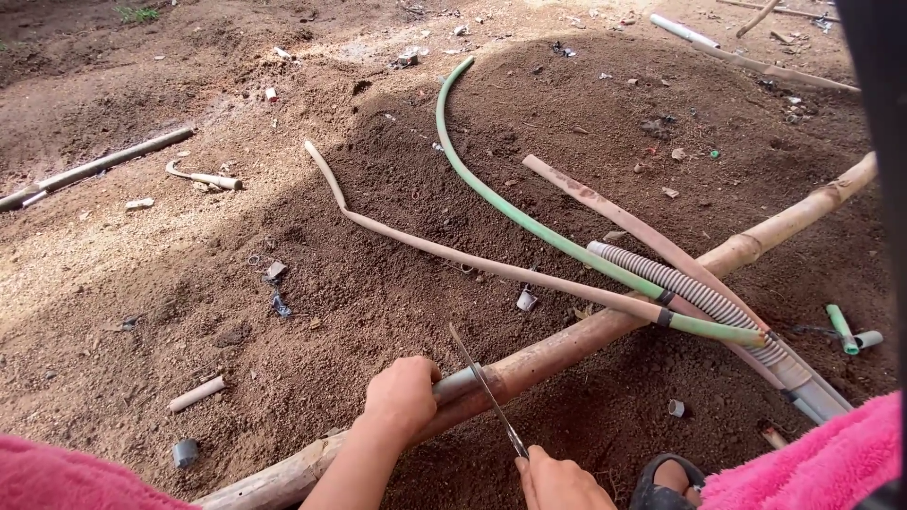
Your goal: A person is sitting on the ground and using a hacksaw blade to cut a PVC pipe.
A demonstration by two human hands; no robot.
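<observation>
My left hand (pixel 404 395) grips a short grey pipe piece (pixel 460 382) that lies on a long bamboo pole (pixel 605 326). My right hand (pixel 557 480), at the bottom edge, holds the handle of a thin saw blade (pixel 482 382). The blade slants up to the left and rests across the grey pipe just right of my left hand. Pink fuzzy sleeves (pixel 812 463) show at both lower corners.
A green hose (pixel 491 194), a tan hose (pixel 425 247), a brownish strip (pixel 624 219) and a ribbed grey hose (pixel 680 288) cross the pole on bare soil. Cut pipe bits (pixel 196 394) and a green stub (pixel 839 328) are scattered around. A sandalled foot (pixel 666 477) sits at bottom.
</observation>
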